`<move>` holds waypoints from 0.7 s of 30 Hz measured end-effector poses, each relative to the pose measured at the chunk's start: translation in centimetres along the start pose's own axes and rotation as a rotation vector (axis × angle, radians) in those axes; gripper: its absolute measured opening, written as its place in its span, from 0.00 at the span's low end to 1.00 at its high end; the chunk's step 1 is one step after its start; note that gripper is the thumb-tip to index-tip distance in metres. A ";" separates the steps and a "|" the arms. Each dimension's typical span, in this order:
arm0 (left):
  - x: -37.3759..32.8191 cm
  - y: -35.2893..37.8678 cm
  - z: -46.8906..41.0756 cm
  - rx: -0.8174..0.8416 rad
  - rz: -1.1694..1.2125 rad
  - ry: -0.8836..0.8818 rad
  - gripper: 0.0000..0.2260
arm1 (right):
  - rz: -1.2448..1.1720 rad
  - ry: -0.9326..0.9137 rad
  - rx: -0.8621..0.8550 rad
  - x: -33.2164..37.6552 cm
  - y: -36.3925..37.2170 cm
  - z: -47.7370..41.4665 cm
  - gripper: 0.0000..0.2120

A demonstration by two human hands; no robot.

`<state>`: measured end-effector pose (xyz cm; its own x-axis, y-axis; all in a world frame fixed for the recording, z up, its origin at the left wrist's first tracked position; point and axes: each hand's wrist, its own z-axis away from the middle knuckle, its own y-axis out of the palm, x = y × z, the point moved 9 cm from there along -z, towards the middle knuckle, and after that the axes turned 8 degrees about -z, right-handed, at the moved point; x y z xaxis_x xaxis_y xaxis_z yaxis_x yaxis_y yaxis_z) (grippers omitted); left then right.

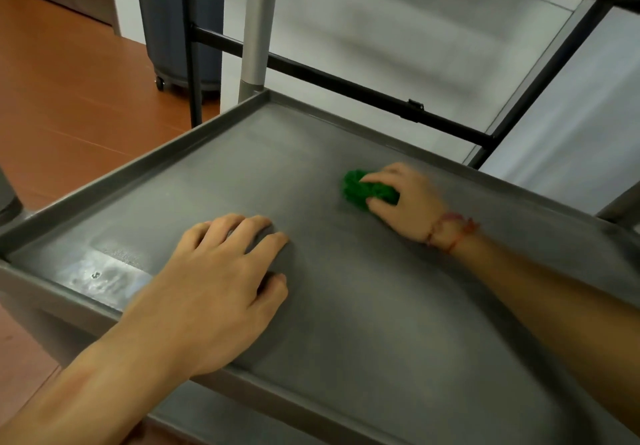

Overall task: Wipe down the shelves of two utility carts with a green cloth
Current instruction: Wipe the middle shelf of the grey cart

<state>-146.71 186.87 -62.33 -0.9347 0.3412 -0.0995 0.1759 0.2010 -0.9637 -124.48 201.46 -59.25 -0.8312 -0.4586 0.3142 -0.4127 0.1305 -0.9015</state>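
Head view: green cloth (369, 192) on cart shelf (381, 306)

Grips the wadded cloth in right hand (405, 198), just toward three o'clock of centre, pressing it on the shelf. Rests left hand (221, 281) at eight o'clock, fingers loosely bent, holding nothing, well apart from the right. Seems soft, light, limp; best bunched from above, thumb opposite fingers, to stop unfolding.

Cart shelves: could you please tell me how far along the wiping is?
Done: nothing plainly finished; the shelf shows no clear wiped area. In hand: the right hand grips the green cloth on its far side, the left hand rests near the front. Left: probably the lower shelf and a second cart, unseen here.
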 end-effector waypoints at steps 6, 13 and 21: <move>0.0 0.1 0.1 -0.028 -0.036 -0.014 0.20 | -0.161 -0.253 0.149 7.7 0.9 5.3 0.18; -0.1 -0.2 0.4 -0.077 -0.049 -0.008 0.18 | 0.086 -0.091 -0.010 -2.1 -0.5 -4.0 0.17; 0.1 -0.3 0.4 -0.085 -0.055 -0.023 0.18 | 0.167 0.241 -0.024 -9.5 -1.1 -8.6 0.19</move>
<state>-146.94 186.45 -62.19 -0.9504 0.3062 -0.0540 0.1491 0.2964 -0.9433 -119.34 213.24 -58.68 -0.9517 -0.2072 0.2265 -0.2691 0.2087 -0.9402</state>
